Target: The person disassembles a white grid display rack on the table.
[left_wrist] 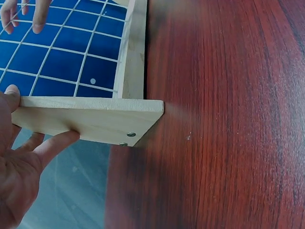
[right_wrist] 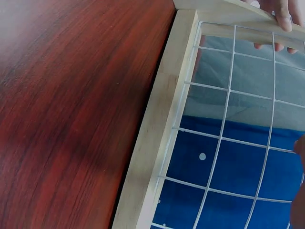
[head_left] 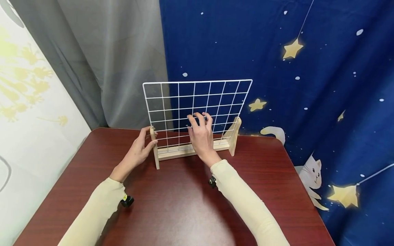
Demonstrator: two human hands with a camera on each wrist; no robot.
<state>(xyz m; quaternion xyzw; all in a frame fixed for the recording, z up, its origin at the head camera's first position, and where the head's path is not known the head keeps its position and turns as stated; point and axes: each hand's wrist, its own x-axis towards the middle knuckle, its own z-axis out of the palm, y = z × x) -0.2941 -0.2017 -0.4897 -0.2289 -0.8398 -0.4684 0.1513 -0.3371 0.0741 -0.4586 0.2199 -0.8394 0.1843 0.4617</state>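
Note:
A white wire grid panel (head_left: pixel 197 82) stands upright in a pale wooden stand at the table's far side. On the left, my left hand (head_left: pixel 136 150) pinches the stand's wooden side piece (left_wrist: pixel 86 119), thumb on the inner face and fingers on the outer. Two screws (left_wrist: pixel 131 134) show low on that piece. My right hand (head_left: pixel 201 136) is at the middle of the grid with loosely bent fingers; whether they touch the wires cannot be told. The wooden base bar (right_wrist: pixel 157 114) runs along the grid's lower edge to the right side piece (head_left: pixel 234 138).
The stand rests on a dark red wood-grain table (head_left: pixel 172 205), close to its back edge. Behind hang a grey curtain (head_left: pixel 132 51) and a blue star-patterned curtain (head_left: pixel 221 41). A white patterned surface (head_left: pixel 37 136) borders the table on the left.

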